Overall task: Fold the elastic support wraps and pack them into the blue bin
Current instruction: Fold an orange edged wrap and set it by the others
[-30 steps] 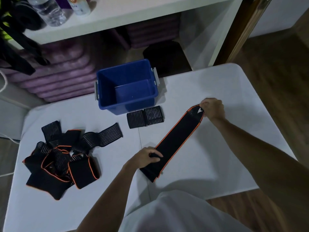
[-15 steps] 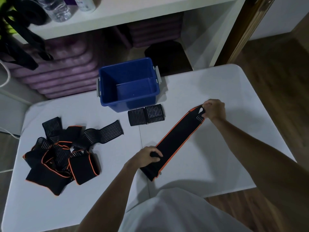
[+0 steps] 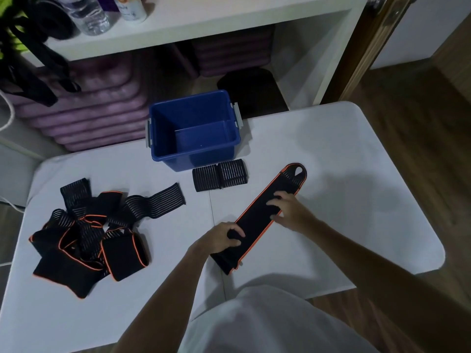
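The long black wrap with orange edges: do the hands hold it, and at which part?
The left hand grips the wrap near its close end. The right hand rests on its middle with spread fingers, gripping nothing.

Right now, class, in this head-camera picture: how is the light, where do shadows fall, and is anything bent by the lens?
Head view: dim, bluish light; soft shadows of the arms fall on the white table; the table's edges bow from wide-angle distortion; the black wrap loses detail in the dark; the blue bin stays sharp.
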